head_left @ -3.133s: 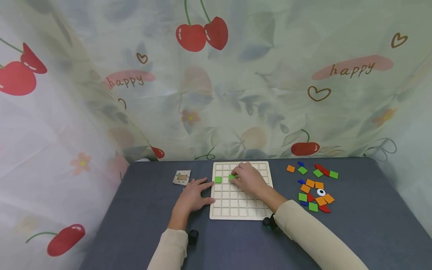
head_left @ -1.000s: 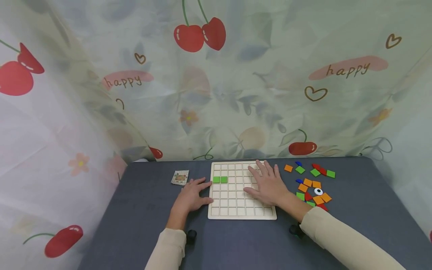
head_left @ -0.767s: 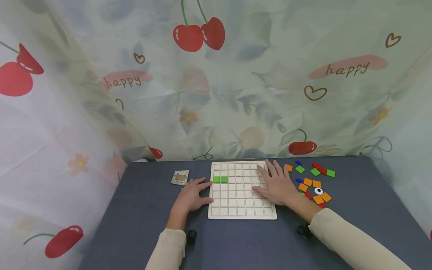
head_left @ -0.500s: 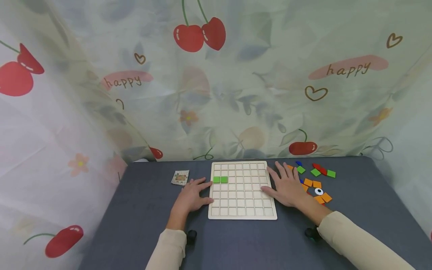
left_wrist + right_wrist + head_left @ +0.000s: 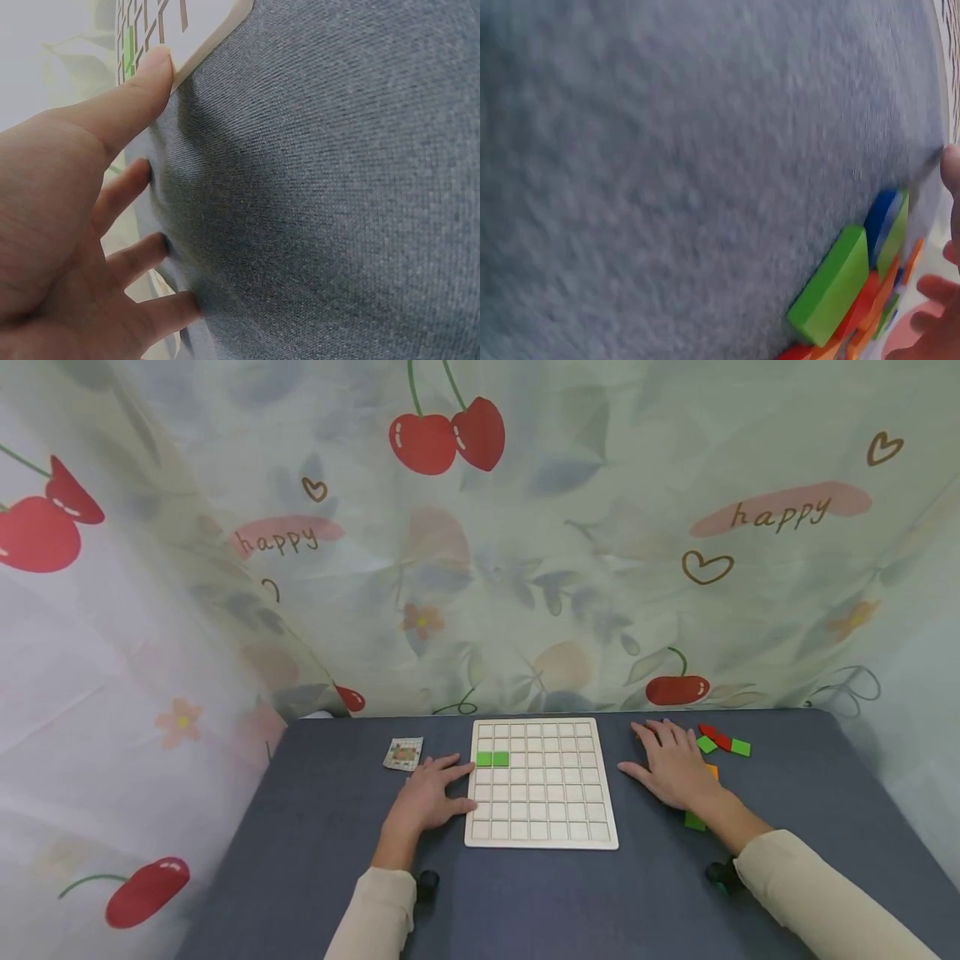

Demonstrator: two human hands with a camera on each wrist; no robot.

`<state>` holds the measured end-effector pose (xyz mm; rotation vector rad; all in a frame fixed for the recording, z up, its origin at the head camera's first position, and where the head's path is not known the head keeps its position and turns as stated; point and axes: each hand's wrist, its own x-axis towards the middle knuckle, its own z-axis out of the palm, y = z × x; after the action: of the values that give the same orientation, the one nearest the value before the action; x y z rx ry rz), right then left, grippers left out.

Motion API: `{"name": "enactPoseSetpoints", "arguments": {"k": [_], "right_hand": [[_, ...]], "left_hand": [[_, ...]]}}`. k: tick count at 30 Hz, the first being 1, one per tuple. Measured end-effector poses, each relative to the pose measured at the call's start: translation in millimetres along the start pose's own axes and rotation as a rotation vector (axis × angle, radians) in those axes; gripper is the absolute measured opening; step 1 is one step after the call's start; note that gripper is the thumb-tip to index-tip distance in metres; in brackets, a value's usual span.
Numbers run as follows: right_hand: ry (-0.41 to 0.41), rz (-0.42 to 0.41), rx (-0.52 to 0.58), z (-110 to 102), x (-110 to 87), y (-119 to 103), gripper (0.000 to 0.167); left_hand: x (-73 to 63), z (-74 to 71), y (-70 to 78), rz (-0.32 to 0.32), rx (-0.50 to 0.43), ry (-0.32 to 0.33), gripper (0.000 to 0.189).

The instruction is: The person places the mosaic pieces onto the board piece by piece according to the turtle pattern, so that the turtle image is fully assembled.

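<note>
A pale grid board (image 5: 551, 811) lies on the dark grey table. Two green square tiles (image 5: 492, 759) sit side by side in cells near its left edge. My left hand (image 5: 426, 797) rests at that edge, fingers spread; in the left wrist view its thumb (image 5: 142, 86) touches the board's rim. To the right of the board, my right hand (image 5: 671, 774) hovers or rests over the loose pieces with its fingers spread, and covers many of them. Below it, the right wrist view shows a green tile (image 5: 832, 289), a blue piece (image 5: 881, 217) and red and orange pieces. Neither hand holds anything.
A small picture card (image 5: 403, 753) lies left of the board. Red pieces (image 5: 715, 737) and a green tile (image 5: 740, 748) show beyond the right hand. A patterned curtain (image 5: 525, 568) hangs behind the table.
My right hand set a second green tile beside the first, let go, and moved right off the board to the loose pieces. The left hand has stayed at the board's edge.
</note>
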<state>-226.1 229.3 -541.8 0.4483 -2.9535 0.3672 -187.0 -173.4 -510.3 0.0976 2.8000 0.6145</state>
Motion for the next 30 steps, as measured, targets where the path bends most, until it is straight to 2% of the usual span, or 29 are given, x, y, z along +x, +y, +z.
{"name": "enactPoseSetpoints", "arguments": {"k": [5,12,19,22,30], "right_hand": [[0.043,-0.037,-0.026,0,4.1,11,0.069],[-0.008,0.025,-0.052,-2,8.0,13,0.058],[0.080,-0.008,0.001,-2,8.3,12,0.030],[0.093,-0.015,0.002,-2,8.9,11,0.023],[0.055,0.006,-0.003,-5,8.6,8,0.031]], "left_hand": [[-0.1,0.4,0.3,0.003,-0.002,0.006,0.068],[0.3,0.2,1.6,0.000,0.003,0.001,0.069],[1.9,-0.6,1.1,0.002,0.009,0.004,0.069],[2.1,-0.7,0.8,0.000,0.007,0.004,0.069],[0.9,-0.5,0.4,-0.001,0.004,-0.002,0.068]]}}
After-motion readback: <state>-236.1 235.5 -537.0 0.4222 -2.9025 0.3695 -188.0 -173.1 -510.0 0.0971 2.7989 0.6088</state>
